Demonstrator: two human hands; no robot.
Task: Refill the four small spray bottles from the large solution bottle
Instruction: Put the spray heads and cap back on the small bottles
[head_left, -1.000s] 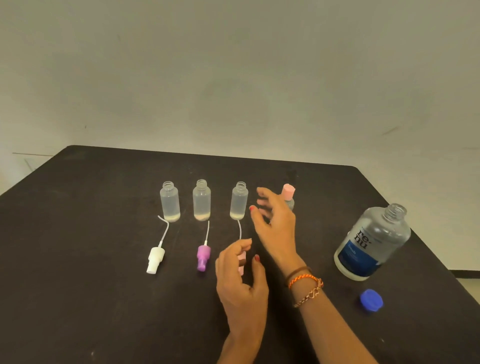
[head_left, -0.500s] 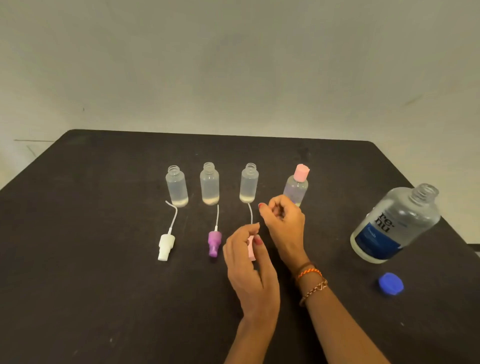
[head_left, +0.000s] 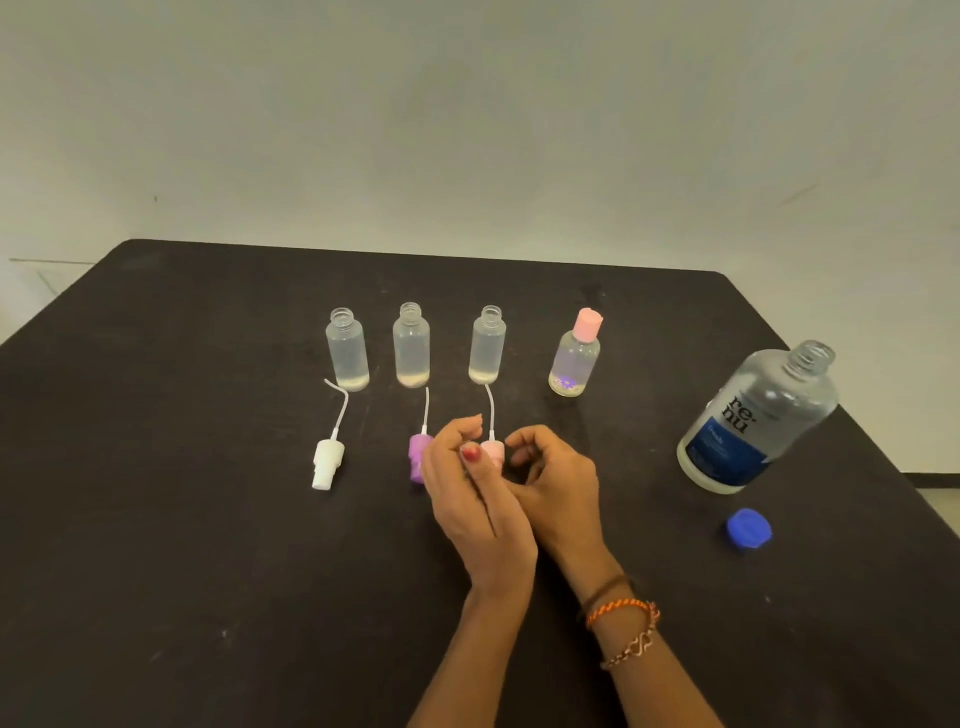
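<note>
- Dark table (head_left: 182, 519): four small clear plastic spray bottles upright in a row. Three uncapped: left bottle (head_left: 347, 349), second bottle (head_left: 411, 345), third bottle (head_left: 487, 345). Each looks hazy, with a pale layer at the base; fill level hard to read.
- Fourth bottle (head_left: 574, 358), far right of the row, has a pink cap on and clear liquid inside.
- Large clear solution bottle with blue label (head_left: 756, 418) stands well right of the row, open, partly full. Its blue cap (head_left: 748, 528) lies on the table just in front.
- Spray heads with dip tubes lie in front of the open bottles: white head (head_left: 327, 462), purple head (head_left: 417, 457), pink head (head_left: 493, 450).
- Left hand (head_left: 475, 499) and right hand (head_left: 553, 483) meet by the pink head, fingers loosely curled, holding nothing visible. Left hand hides part of the purple and pink heads; contact unclear.
</note>
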